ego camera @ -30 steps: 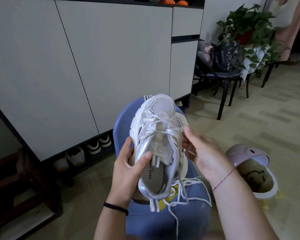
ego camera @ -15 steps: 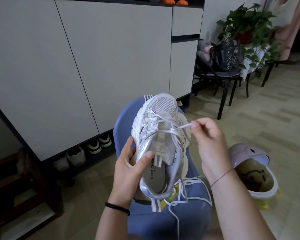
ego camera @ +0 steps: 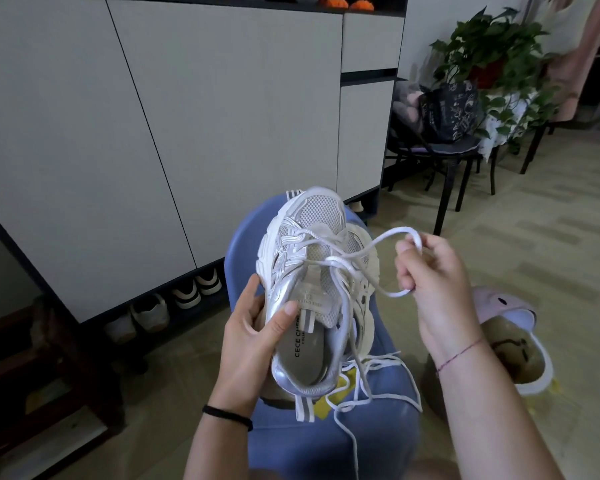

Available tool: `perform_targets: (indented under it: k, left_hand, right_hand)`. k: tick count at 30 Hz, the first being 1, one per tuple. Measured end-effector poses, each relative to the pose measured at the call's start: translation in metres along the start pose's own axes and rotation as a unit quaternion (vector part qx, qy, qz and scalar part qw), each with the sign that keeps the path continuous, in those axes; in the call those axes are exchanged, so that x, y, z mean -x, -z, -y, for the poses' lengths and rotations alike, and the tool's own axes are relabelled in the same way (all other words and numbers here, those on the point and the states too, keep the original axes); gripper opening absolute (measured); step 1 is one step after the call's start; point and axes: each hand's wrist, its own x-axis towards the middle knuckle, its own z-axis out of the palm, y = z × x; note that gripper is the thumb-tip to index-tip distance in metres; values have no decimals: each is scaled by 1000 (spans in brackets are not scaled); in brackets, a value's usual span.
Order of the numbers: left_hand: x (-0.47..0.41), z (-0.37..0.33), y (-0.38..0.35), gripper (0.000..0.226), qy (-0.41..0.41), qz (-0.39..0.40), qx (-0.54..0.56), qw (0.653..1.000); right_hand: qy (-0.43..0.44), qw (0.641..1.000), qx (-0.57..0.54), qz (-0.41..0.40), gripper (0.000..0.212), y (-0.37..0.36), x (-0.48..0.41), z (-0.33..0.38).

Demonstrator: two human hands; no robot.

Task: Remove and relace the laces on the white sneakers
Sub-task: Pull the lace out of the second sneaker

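My left hand (ego camera: 253,344) cups the white sneaker (ego camera: 312,289) from its left side, thumb pressed on the silver collar and fingers curled round behind the sole. That keeps the shoe toe-away and tongue-up, eyelets facing me, and I judge the grip is there as a brace: without it, any tug on the lace (ego camera: 336,260) would drag the whole shoe along.

My right hand (ego camera: 433,282) sits just right of the shoe, level with the upper eyelets, and pinches a loop of lace between thumb and curled fingers. The loop arches from the top of that hand back to the crossing over the tongue, and a second strand returns under the hand's lower edge.

I read this as the removal stage: upper rows slack, crossings near the toe threaded. The lace ends (ego camera: 381,357) trail below the heel, between my two wrists, over a blue surface (ego camera: 326,445); seat or lap, I cannot tell. The next pull wants to run straight out from the eyelet to avoid snagging.
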Motion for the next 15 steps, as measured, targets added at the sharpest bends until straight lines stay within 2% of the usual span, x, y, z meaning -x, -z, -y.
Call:
perform_targets:
  k: [5,8,12,15]
  left_hand:
    - [0,1,1,117,-2,2,-12,1000]
    - [0,1,0,116,-5,9,-16,1000]
    - [1,2,-1,113,-4,14,-16,1000]
    - [1,2,0,113,-3,14,-12,1000]
  right_hand:
    - [3,994,78,77,29,-6,5,0]
    - [26,978,173,116,14,-10,7,-1]
    - [56,970,212,103,3,-12,8,-1]
    - [91,962,242,89,6,-15,9,1]
